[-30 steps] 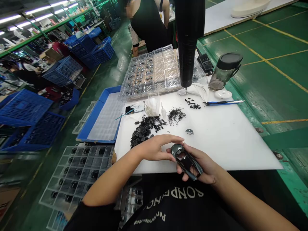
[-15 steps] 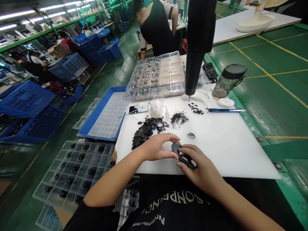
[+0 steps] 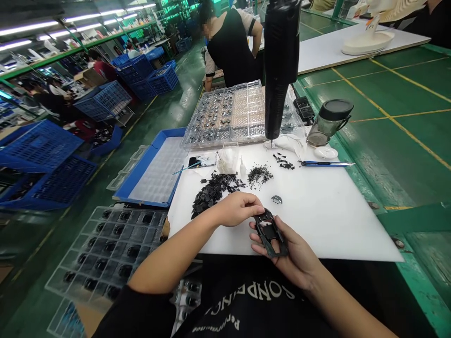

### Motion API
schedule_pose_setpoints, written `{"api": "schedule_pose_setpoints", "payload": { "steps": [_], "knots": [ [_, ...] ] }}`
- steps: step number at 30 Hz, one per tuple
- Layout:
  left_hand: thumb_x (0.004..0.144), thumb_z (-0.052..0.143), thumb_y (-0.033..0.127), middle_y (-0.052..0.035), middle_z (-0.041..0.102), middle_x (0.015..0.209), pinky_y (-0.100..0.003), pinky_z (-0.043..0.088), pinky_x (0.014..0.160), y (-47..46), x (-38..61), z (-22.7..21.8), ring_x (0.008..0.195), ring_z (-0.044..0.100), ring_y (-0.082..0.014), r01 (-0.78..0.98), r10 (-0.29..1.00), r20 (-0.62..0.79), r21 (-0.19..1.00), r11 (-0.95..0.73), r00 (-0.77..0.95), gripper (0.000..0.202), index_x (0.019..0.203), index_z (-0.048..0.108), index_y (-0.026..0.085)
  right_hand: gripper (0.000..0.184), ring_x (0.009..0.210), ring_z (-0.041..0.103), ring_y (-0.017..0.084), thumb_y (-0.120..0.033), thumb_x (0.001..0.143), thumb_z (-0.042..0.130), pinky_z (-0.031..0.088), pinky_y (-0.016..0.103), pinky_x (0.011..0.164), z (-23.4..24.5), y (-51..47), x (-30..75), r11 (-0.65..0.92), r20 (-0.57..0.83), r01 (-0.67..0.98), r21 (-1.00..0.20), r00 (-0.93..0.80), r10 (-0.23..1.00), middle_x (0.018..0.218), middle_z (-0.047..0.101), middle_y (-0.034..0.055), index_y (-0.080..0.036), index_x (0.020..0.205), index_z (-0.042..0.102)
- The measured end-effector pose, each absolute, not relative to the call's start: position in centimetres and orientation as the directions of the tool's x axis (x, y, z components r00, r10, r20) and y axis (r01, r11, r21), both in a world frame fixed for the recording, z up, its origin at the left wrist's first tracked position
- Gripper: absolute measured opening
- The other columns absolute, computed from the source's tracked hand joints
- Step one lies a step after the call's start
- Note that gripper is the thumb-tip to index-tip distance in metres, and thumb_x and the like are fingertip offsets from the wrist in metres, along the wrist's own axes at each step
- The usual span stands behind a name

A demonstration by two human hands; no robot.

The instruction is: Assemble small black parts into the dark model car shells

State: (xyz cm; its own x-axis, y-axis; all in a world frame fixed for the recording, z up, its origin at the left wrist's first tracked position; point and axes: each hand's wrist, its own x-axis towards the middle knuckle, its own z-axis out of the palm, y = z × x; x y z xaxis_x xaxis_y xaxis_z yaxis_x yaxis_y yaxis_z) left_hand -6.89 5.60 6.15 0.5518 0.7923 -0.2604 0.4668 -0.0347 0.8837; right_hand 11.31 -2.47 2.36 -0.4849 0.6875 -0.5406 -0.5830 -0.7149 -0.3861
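Note:
A black plastic frame [image 3: 260,230] with openings through it lies tilted across the fingers of my right hand [image 3: 298,253], which is turned palm up and grips its sides. My left hand [image 3: 241,210] is closed at the frame's far end, with thumb and fingertips pinching there. A small dark half-round piece with a rectangular window [image 3: 276,200] rests on the white work surface [image 3: 327,211] just beyond the frame. Left of my hands is a heap of thin black flat pieces [image 3: 211,195]. Tiny black bits [image 3: 260,175] are scattered farther back.
A black electric screwdriver [image 3: 282,70] hangs over the table. Behind are a clear compartment tray [image 3: 243,134], a glue bottle [image 3: 243,170], a blue cutter knife [image 3: 326,164] and a lidded jar [image 3: 326,124]. A blue tray [image 3: 121,190] sits at left. Another person [image 3: 236,47] bends beyond.
My right hand has rolled palm up, turning the frame so its open inner side shows. My left hand has gone from parted fingers beside it to a pinch on its far end.

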Motion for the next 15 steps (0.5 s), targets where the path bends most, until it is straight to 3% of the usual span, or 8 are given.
{"api": "schedule_pose_setpoints", "payload": {
  "steps": [7, 9, 11, 13, 15],
  "knots": [
    [0.087, 0.058, 0.04, -0.002, 0.069, 0.08, -0.025, 0.045, 0.067, 6.1, -5.9, 5.8, 0.074, 0.06, -0.0142, 0.584, 0.746, -0.326, 0.806, -0.102, 0.581, 0.026, 0.082, 0.069, 0.017, 0.031, 0.081, 0.071, 0.022, -0.039, 0.092, 0.061, 0.059, 0.038, 0.08, 2.2, -1.6, 10.7, -0.705, -0.617, -0.64, -0.305, -0.431, 0.658, 0.094, 0.074, 0.0133, -0.012, 0.103, 0.069],
    [0.087, 0.059, 0.043, -0.0028, 0.069, 0.083, -0.026, 0.046, 0.068, 6.4, -5.9, 6.7, 0.075, 0.061, -0.0151, 0.597, 0.772, -0.275, 0.785, -0.163, 0.573, 0.027, 0.089, 0.069, 0.018, 0.031, 0.081, 0.071, 0.022, -0.039, 0.091, 0.062, 0.059, 0.037, 0.081, 2.0, -1.5, 10.6, -0.678, -0.603, -0.672, -0.298, -0.418, 0.68, 0.093, 0.074, 0.0137, -0.01, 0.1, 0.07],
    [0.086, 0.061, 0.047, -0.0043, 0.069, 0.088, -0.027, 0.049, 0.07, 7.8, -5.9, 8.5, 0.079, 0.062, -0.0167, 0.559, 0.859, -0.095, 0.794, -0.239, 0.503, 0.032, 0.101, 0.068, 0.02, 0.031, 0.08, 0.07, 0.022, -0.039, 0.09, 0.064, 0.058, 0.038, 0.084, 1.9, -1.4, 10.5, -0.649, -0.601, -0.709, -0.276, -0.4, 0.692, 0.096, 0.074, 0.015, -0.009, 0.099, 0.07],
    [0.085, 0.061, 0.051, -0.0061, 0.068, 0.094, -0.029, 0.051, 0.074, 10.3, -5.6, 11.2, 0.086, 0.063, -0.0185, 0.449, 0.914, 0.203, 0.82, -0.354, 0.35, 0.039, 0.111, 0.065, 0.021, 0.031, 0.078, 0.07, 0.021, -0.038, 0.089, 0.065, 0.058, 0.038, 0.084, 1.8, -1.4, 10.3, -0.627, -0.616, -0.74, -0.244, -0.381, 0.689, 0.098, 0.073, 0.0157, -0.008, 0.097, 0.07],
    [0.085, 0.061, 0.053, -0.0076, 0.066, 0.103, -0.031, 0.052, 0.079, 13.8, -4.9, 13.9, 0.096, 0.063, -0.0204, 0.29, 0.857, 0.492, 0.806, -0.515, 0.155, 0.043, 0.115, 0.062, 0.023, 0.029, 0.076, 0.07, 0.02, -0.036, 0.089, 0.067, 0.06, 0.036, 0.081, 1.7, -1.6, 10.1, -0.604, -0.634, -0.769, -0.212, -0.362, 0.683, 0.096, 0.073, 0.0148, -0.008, 0.096, 0.069]
  ]
}}
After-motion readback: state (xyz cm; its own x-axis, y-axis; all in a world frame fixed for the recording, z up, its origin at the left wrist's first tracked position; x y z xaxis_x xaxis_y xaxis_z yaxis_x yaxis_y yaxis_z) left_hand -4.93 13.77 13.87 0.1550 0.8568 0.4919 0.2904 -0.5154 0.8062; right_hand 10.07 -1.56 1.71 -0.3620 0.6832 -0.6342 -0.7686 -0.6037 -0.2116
